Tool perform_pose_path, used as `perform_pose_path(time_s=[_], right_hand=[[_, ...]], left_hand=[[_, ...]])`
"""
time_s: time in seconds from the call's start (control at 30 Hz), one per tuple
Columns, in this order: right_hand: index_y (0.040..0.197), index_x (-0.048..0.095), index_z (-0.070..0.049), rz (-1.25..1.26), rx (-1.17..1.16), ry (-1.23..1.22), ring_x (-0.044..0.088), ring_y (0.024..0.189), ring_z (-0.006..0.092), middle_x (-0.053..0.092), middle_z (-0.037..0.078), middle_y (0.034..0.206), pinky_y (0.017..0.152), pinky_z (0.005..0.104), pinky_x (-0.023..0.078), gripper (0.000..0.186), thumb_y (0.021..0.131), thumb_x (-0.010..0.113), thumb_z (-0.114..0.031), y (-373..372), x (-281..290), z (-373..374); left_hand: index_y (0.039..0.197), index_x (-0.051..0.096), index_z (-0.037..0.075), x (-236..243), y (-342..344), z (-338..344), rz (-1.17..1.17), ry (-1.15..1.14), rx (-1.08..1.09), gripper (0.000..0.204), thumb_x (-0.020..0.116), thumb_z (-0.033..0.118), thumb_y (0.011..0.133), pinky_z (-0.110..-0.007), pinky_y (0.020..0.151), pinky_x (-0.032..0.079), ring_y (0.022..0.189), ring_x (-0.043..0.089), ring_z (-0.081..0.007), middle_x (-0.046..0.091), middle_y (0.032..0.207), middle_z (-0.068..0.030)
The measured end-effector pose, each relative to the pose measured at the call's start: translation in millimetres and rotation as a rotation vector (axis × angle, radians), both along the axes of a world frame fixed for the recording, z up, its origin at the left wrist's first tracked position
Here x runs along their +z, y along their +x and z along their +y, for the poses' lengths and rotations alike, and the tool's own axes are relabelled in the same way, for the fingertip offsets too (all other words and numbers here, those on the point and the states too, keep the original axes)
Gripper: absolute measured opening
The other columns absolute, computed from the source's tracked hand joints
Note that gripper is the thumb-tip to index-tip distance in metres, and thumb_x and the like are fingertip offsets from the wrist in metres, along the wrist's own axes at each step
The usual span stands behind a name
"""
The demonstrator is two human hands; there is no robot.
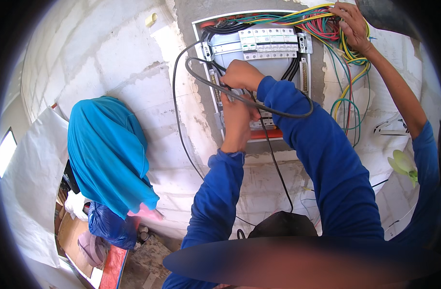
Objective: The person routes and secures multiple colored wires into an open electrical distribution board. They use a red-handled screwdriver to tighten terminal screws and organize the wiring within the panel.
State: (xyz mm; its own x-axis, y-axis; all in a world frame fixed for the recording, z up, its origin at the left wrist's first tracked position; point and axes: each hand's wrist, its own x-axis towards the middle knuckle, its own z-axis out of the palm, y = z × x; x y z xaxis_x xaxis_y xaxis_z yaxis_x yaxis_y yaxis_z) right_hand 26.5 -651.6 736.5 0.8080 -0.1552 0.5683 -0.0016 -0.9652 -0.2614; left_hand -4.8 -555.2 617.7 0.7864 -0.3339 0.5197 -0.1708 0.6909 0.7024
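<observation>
At the left side of an open electrical panel box, my two hands work close together. My right hand is closed, its fingers pinched around a black cable. Just below it, my left hand is closed around black cable as well; its fingertips are partly hidden. A loop of the cable bows out across my right sleeve. Above and right of my hands, a row of white circuit breakers sits on a metal rail. Lower breakers show partly behind my left hand.
At upper right a co-worker's hand touches a bundle of yellow, green and red wires. A blue cloth drapes over something at left, above a blue plastic bag. A black cable hangs below the box.
</observation>
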Motion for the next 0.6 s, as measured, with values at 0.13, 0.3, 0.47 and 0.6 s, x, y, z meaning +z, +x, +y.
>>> perform_pose_path(time_s=[0.13,0.3,0.47,0.6], right_hand=[[0.091,0.081,0.006,-0.016,0.035,-0.004,0.077,0.098,0.0465,0.076,0.033,0.099,0.086,0.0484,0.061,0.033,0.077,0.067,-0.020,-3,1,-1],[0.094,0.081,0.004,0.047,0.041,0.030,0.077,0.100,0.0442,0.076,0.033,0.101,0.086,0.0478,0.060,0.034,0.080,0.065,-0.022,-9,6,3],[0.097,0.083,0.001,0.035,0.005,0.042,0.078,0.099,0.0444,0.077,0.030,0.103,0.087,0.0488,0.061,0.032,0.081,0.067,-0.022,-21,0,14],[0.099,0.084,-0.004,-0.065,-0.018,-0.066,0.078,0.099,0.0418,0.080,0.023,0.104,0.089,0.0502,0.062,0.027,0.084,0.071,-0.023,-33,-10,21]], left_hand=[[0.147,0.038,0.007,5,-6,-1,0.038,0.050,0.063,0.040,0.050,0.011,0.109,-0.032,0.040,0.045,0.047,0.060,-0.0186,0.068,0.083,-0.0119],[0.137,0.049,0.003,4,-5,4,0.044,0.092,0.115,0.029,0.052,0.012,0.109,-0.032,0.039,0.044,0.045,0.059,-0.0191,0.068,0.080,-0.0122],[0.141,0.051,-0.005,0,12,-5,0.050,0.105,0.285,0.041,0.057,0.017,0.107,-0.032,0.039,0.046,0.047,0.061,-0.0189,0.068,0.078,-0.0116],[0.141,0.056,-0.009,1,25,-11,-0.014,0.113,0.348,0.045,0.058,0.017,0.104,-0.034,0.041,0.049,0.049,0.063,-0.0190,0.071,0.082,-0.0135]])
